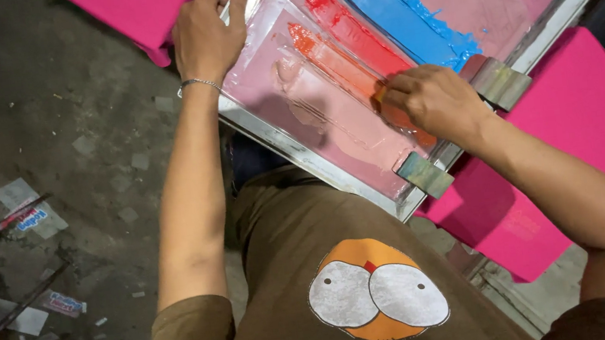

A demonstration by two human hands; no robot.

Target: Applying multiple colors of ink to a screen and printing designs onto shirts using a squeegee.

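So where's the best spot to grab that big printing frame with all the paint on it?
Grab the screen frame by its bare metal edge, coming in from the outside, thumb over the top. The rail is narrow and clean, while the mesh inside is wet with blue ink and red ink. The left hand already takes its grip on the far rail that way.
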